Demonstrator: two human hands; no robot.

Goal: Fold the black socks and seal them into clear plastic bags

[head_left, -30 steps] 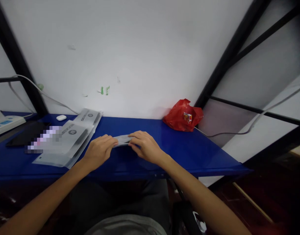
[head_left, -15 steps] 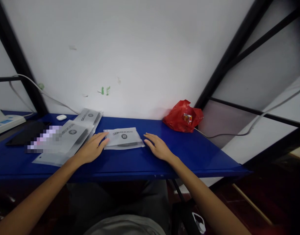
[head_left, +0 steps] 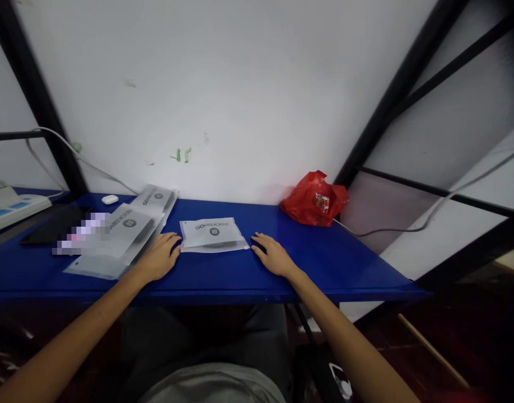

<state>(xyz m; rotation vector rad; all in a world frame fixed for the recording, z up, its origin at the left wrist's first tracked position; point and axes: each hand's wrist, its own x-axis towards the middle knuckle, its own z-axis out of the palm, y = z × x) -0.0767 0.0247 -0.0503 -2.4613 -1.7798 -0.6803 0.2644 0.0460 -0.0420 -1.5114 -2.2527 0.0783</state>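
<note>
A frosted plastic zip bag [head_left: 211,234] printed ROCKBROS lies flat on the blue table [head_left: 223,271] in front of me, with something thin and dark faintly showing inside. My left hand [head_left: 161,257] rests on the tabletop at the bag's left side, fingers stretched out and holding nothing. On the other side, my right hand [head_left: 274,256] lies with spread fingers just off the bag's right edge, empty. Left of my left hand is a larger frosted bag [head_left: 125,226] with the same print, overlapping another such bag [head_left: 158,196] behind it.
A crumpled red plastic bag [head_left: 311,204] sits at the back right by the wall. At the left are a white earbud case [head_left: 110,199], a dark flat device [head_left: 51,226], a partly pixelated item [head_left: 83,232] and a white power strip [head_left: 19,211]. Black metal posts flank the table.
My left hand has drawn slightly away from the small bag's left edge, and my right hand has shifted a little right. The small bag stays flat; the view has turned slightly left.
</note>
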